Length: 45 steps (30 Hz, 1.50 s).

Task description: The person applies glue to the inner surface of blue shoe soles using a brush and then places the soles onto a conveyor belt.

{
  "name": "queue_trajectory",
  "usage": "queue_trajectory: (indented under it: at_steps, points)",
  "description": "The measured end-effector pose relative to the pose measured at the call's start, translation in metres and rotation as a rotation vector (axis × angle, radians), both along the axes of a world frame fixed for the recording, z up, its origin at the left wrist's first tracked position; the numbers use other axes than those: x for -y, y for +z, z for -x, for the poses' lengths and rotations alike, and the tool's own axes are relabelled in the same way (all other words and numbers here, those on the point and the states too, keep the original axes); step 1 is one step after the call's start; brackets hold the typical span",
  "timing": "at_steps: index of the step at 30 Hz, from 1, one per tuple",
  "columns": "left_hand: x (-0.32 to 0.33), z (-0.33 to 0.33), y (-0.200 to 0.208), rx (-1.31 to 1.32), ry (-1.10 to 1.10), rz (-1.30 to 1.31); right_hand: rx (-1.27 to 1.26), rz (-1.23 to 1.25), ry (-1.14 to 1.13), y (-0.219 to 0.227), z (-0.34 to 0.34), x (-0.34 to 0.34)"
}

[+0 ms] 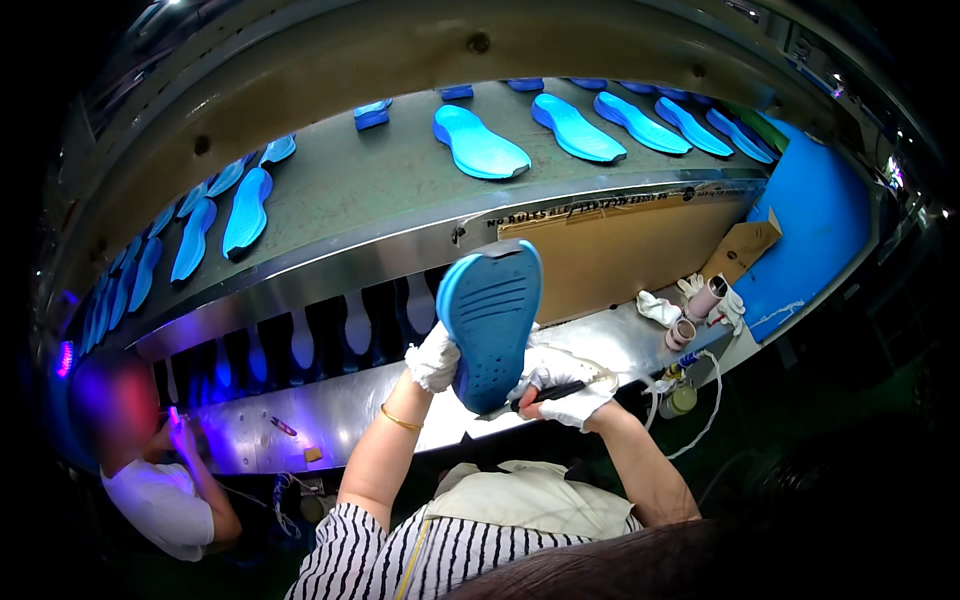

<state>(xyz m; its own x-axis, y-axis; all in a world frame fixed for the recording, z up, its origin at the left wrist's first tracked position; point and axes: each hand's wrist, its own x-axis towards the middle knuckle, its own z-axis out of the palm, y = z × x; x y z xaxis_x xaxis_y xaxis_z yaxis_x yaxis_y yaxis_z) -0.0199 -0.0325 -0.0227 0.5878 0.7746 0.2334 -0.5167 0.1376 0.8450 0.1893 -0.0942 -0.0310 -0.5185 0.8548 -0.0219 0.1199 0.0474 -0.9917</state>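
A blue shoe sole (492,315) is held up before me, nearly upright, with grooves across its upper part and small holes lower down. My left hand (433,360), in a white glove, is closed on the sole's left edge. In my right hand (572,400), whose white glove leaves some fingertips bare, is a slim dark pen-like tool (556,393). The tool's front end is close to the sole's lower right edge; whether it touches, I cannot tell. Below both hands runs a shiny metal bench (370,400).
Beyond the bench, a conveyor belt (330,160) carries several blue soles (480,145). More soles (302,340) stand on a shelf underneath. Cardboard (610,245), white gloves (660,308) and a pink-white cup (706,298) lie to the right. Another person (165,500) works at far left.
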Motion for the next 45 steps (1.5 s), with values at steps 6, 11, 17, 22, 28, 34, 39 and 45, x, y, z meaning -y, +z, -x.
queue_trajectory:
  at_steps: [6,11,17,22,28,34,39,45]
  points:
    - [-0.019,0.0,-0.004,-0.199,-0.031,0.032,-0.055,-0.142,-0.02,0.009,0.007,0.001]
    - [-0.031,0.0,-0.008,-0.36,-0.048,0.209,0.219,-0.259,0.033,0.014,0.012,0.002]
    - [-0.038,-0.003,-0.013,-0.379,-0.037,0.342,0.034,-0.353,-0.06,0.0,0.013,-0.008]
    - [-0.031,0.002,-0.011,-0.495,0.055,0.321,0.176,-0.409,0.025,0.007,0.008,-0.002]
    - [-0.022,0.003,-0.008,-0.495,0.097,0.279,0.038,-0.308,-0.064,0.014,0.009,-0.004]
    - [0.002,0.028,-0.005,-0.216,0.183,0.233,0.019,-0.273,-0.051,0.01,-0.003,-0.004]
    - [0.02,0.038,0.0,0.555,0.182,0.535,-0.239,-0.159,-0.251,0.015,-0.002,0.003]
    - [0.05,0.037,-0.069,0.562,-0.214,0.834,-0.163,-0.044,-0.338,-0.023,0.011,0.01]
